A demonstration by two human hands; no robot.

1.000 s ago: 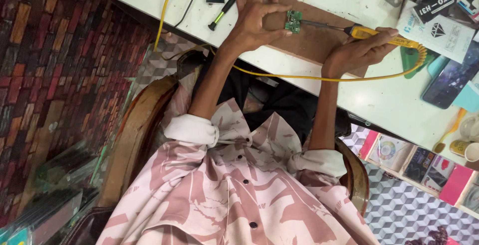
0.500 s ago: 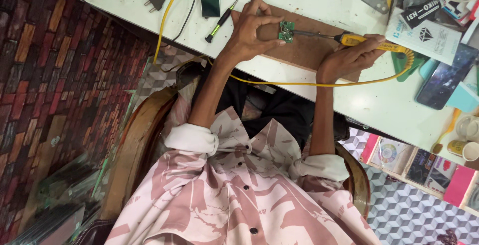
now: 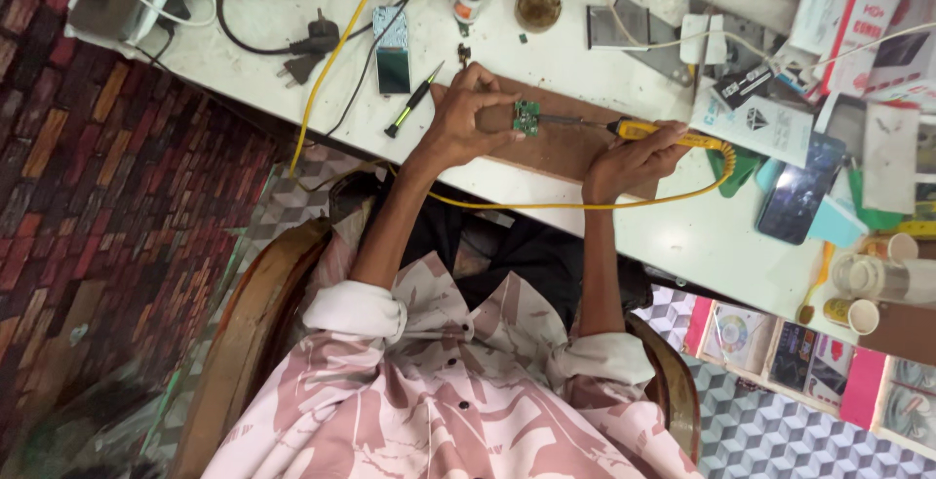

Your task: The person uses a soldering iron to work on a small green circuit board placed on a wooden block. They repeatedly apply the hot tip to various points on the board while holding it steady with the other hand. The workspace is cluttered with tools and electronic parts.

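The left hand (image 3: pixel 466 118) pinches a small green circuit board (image 3: pixel 527 117) between thumb and fingertips, holding it just above a brown wooden board (image 3: pixel 556 153) that lies on the white surface (image 3: pixel 682 235). The right hand (image 3: pixel 634 157) is closed around the yellow handle of a soldering iron (image 3: pixel 648 131), its thin metal tip reaching to the right edge of the circuit board. The iron's yellow cable (image 3: pixel 585 206) loops from the handle back under both forearms.

To do this well, the circuit board should probably be kept steady, ideally braced against the wooden board, with the tip touching only the joint being worked. The right wrist resting on the surface would likely help control, and the cable is best kept slack so it does not tug the handle.

Left of the left hand lies a small screwdriver (image 3: pixel 413 102) with a green and black handle, and beyond it a small display module (image 3: pixel 393 50). A round tin (image 3: pixel 538 6) sits farther back. To the right, a white rectangular box with a black diamond mark (image 3: pixel 770 123) lies tilted, with a dark phone (image 3: pixel 799 191) just beside it. A red and white package (image 3: pixel 863 11) stands at the top right corner. Pink-edged flat packages (image 3: pixel 858 382) fill a shelf below the surface's right end.
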